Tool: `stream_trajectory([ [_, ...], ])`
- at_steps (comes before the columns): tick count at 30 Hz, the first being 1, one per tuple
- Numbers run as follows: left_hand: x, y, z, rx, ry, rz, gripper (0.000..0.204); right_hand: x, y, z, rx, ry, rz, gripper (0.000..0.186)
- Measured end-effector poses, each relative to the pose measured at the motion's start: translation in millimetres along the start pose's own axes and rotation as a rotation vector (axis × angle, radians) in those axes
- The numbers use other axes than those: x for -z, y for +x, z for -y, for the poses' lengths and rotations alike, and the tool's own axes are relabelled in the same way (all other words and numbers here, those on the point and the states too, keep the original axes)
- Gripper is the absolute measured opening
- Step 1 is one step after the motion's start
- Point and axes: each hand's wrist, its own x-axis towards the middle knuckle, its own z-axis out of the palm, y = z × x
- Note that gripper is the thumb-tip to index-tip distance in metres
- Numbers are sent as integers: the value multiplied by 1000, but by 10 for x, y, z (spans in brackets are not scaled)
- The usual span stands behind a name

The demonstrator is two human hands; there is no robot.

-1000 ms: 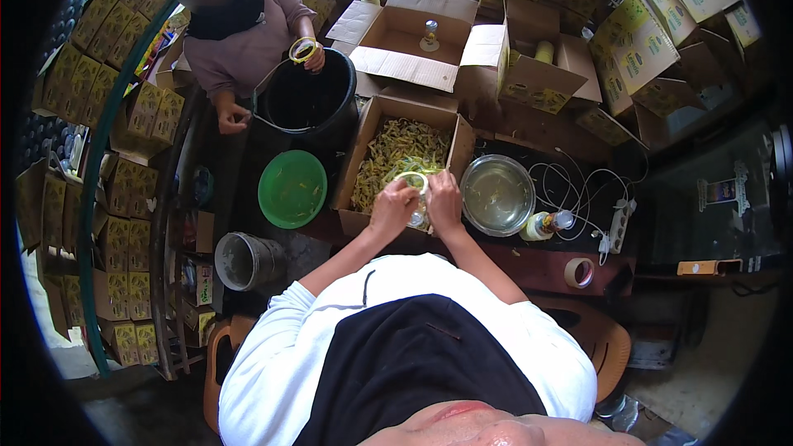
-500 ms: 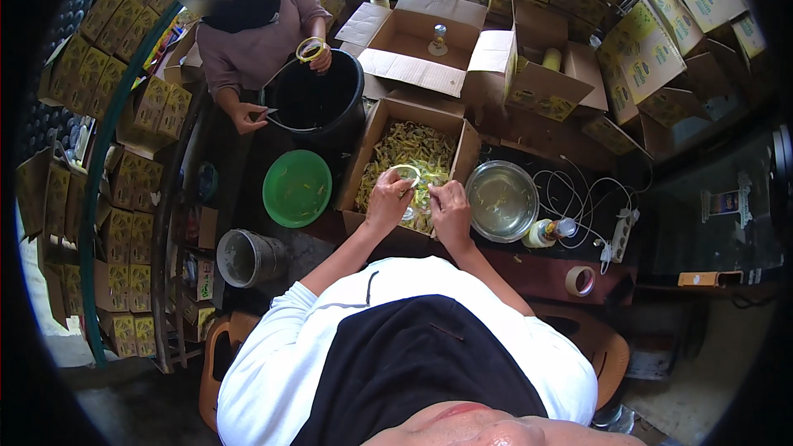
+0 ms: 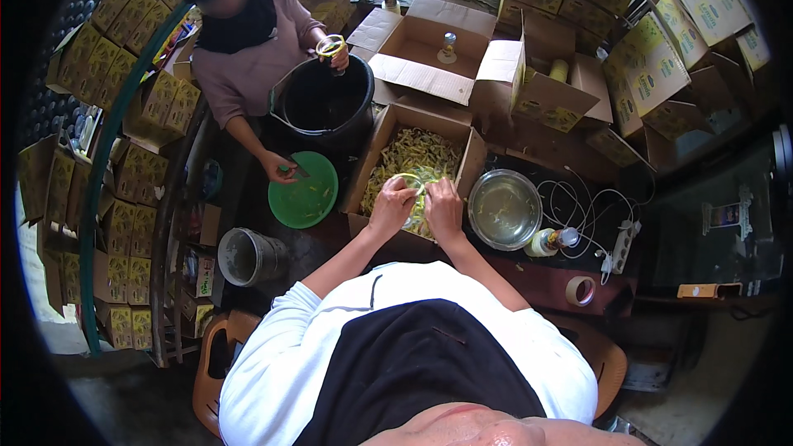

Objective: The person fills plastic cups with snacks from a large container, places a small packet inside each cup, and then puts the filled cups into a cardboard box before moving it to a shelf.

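Note:
Over the open carton (image 3: pixel 475 161) of loose yellow-green strips (image 3: pixel 413 149), both my hands work close together on a thin pale-yellow ring with something clear about it. My left hand (image 3: pixel 392 206) is closed, pinching the left side of the ring (image 3: pixel 405 175). At its right side, the closed fingers of my right hand (image 3: pixel 443 208) meet it. Part of the ring is hidden by my fingers, and what the clear part is I cannot make out.
A person across the table holds a similar ring (image 3: pixel 330 45) by a black bucket (image 3: pixel 363 120) and a blade over a green basin (image 3: pixel 285 206). A metal bowl (image 3: pixel 505 231), a bottle (image 3: pixel 545 241), a tape roll (image 3: pixel 580 290) and a power strip (image 3: pixel 628 239) lie right.
My right hand has come in to the ring, which sits lower and more tilted. The co-worker's blade hand has moved from the bucket's side down over the green basin.

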Motion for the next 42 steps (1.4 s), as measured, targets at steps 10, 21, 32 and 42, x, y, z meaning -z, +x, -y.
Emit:
stream_trajectory([
  [10, 82, -60, 15, 27, -11, -7, 16, 128, -116, -155, -216, 332, -176, 6],
  [21, 72, -28, 73, -2, -96, -11, 10, 37, -127, 9, -30, 87, -83, 17],
  [32, 91, -85, -187, -166, -97, 15, 22, -82, -89, -263, -332, 420, -38, 14],
  [42, 183, -5, -42, -32, -182, -52, 19, 60, -188, -178, -278, 558, -57, 10],
])
